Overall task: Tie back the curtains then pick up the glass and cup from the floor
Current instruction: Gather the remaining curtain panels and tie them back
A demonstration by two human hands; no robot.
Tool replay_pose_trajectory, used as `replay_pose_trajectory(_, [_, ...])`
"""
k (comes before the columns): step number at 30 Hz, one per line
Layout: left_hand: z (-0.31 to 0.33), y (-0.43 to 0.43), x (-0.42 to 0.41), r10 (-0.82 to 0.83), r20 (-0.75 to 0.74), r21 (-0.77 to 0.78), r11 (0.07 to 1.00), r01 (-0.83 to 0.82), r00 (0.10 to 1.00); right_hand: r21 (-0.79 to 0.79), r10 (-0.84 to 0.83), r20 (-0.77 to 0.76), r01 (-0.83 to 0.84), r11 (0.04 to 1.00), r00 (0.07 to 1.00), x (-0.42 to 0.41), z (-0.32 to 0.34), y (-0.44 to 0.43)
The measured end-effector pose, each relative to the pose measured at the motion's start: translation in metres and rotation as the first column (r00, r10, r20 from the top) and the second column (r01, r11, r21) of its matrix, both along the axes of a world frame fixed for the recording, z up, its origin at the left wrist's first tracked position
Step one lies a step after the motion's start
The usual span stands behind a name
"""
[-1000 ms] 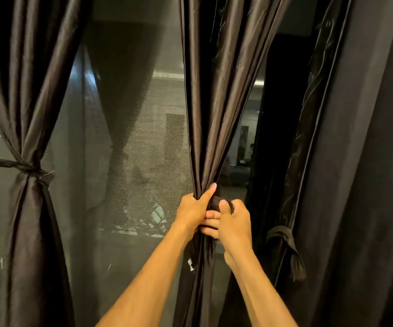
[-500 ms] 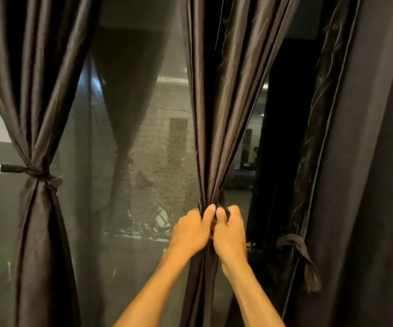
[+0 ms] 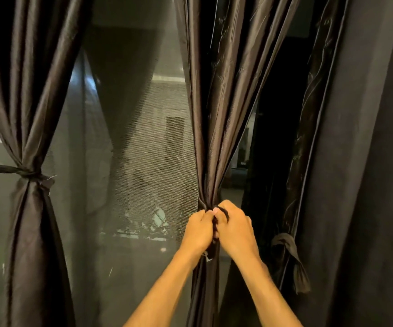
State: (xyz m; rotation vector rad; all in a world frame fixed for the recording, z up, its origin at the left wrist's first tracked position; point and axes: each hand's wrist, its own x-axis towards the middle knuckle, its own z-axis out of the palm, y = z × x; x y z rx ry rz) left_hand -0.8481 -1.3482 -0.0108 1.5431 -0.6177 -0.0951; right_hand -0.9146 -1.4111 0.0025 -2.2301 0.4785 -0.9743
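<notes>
A dark brown satin curtain [image 3: 216, 114] hangs in the middle, gathered into a narrow bunch at waist height. My left hand [image 3: 199, 230] and my right hand [image 3: 235, 228] press together at the bunch, both closed on a dark tie-back strap [image 3: 223, 212] that loops over my right fingers. At the left, a second curtain [image 3: 25, 90] is cinched by a knotted dark tie-back [image 3: 18, 171]. The glass and the cup are not in view.
A mesh-screened window [image 3: 143, 149] lies between the two curtains. Farther right hangs a patterned dark curtain [image 3: 308, 138] with a knotted strap [image 3: 287, 244], and beside it a heavy plain black drape [image 3: 367, 161].
My hands have closed tighter against each other on the strap at the bunch. The camera tilted a little, so the scene sits slightly lower and to the right.
</notes>
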Motion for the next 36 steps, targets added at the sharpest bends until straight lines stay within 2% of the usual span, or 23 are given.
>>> replay_pose_trajectory(2, [0.001, -0.002, 0.002, 0.018, -0.003, -0.005, 1.000, -0.018, 1.000, -0.029, -0.008, -0.040, 0.006, 1.000, 0.999, -0.005, -0.001, -0.001])
replay_pose_trajectory(6, [0.005, -0.005, 0.005, -0.004, -0.122, -0.023, 1.000, 0.001, 0.993, -0.162, -0.093, -0.092, 0.077, 0.984, 0.991, -0.012, -0.004, -0.001])
replay_pose_trajectory(9, [0.005, -0.004, 0.008, 0.011, -0.093, 0.012, 1.000, -0.009, 0.996, -0.174, -0.146, -0.108, 0.126, 0.977, 0.983, -0.013, -0.006, -0.001])
replay_pose_trajectory(12, [0.008, -0.003, 0.009, 0.019, -0.044, 0.044, 0.999, -0.017, 0.999, -0.025, -0.077, -0.130, 0.074, 0.997, 0.989, -0.010, -0.010, 0.001])
replay_pose_trajectory(16, [0.010, 0.002, 0.014, -0.031, -0.066, 0.065, 0.997, 0.035, 0.997, 0.315, 0.011, 0.009, -0.014, 0.949, 1.000, -0.007, -0.015, 0.000])
replay_pose_trajectory(20, [0.012, 0.007, 0.017, -0.084, -0.082, 0.062, 0.994, 0.090, 0.993, 0.412, 0.039, 0.074, -0.066, 0.909, 0.997, -0.003, -0.022, 0.006])
replay_pose_trajectory(27, [0.017, 0.011, 0.016, -0.210, -0.264, -0.044, 0.978, 0.206, 0.941, 0.334, 0.020, -0.026, -0.010, 0.943, 0.999, 0.007, -0.035, 0.014])
replay_pose_trajectory(31, [0.014, 0.014, 0.016, -0.271, -0.296, -0.091, 0.963, 0.255, 0.916, 0.141, -0.085, -0.115, 0.100, 0.985, 0.990, 0.003, -0.037, 0.011])
replay_pose_trajectory(33, [0.011, 0.016, 0.017, -0.264, -0.281, -0.095, 0.964, 0.248, 0.922, 0.238, 0.006, -0.036, 0.003, 0.971, 0.999, 0.000, -0.035, 0.011])
replay_pose_trajectory(36, [0.008, 0.019, 0.021, -0.264, -0.266, -0.107, 0.964, 0.244, 0.927, 0.550, 0.012, 0.175, -0.108, 0.828, 0.985, -0.006, -0.034, 0.008])
